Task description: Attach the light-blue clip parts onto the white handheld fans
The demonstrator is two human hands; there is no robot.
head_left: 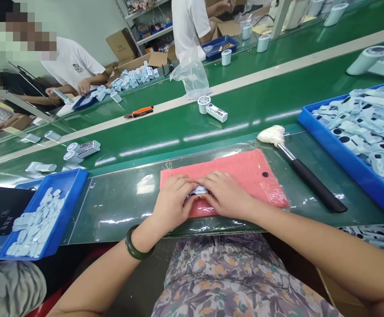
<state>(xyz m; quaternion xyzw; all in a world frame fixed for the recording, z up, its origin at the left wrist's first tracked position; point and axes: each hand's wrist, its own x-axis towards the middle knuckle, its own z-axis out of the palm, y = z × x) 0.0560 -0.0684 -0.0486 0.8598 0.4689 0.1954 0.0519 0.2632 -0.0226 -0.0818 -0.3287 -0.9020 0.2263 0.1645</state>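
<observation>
Both my hands meet over a pink pad point(245, 171) wrapped in clear plastic. Between them is a small light-blue plastic part point(199, 190), mostly covered by my fingers. My left hand point(175, 198) is closed around its left side, a dark green bangle on the wrist. My right hand point(225, 193) grips it from the right, thumb and fingertips close to those of the left. To the right lies a hammer point(306, 178) with a black handle and a head wrapped in white material.
A blue tray point(350, 154) of light-blue parts stands right, another blue tray point(55, 220) left. Across the green conveyor point(165, 136) sit a round-headed device point(216, 111), orange-handled pliers point(141, 112) and a plastic bag point(193, 79). Co-workers in white shirts point(69, 61) sit opposite.
</observation>
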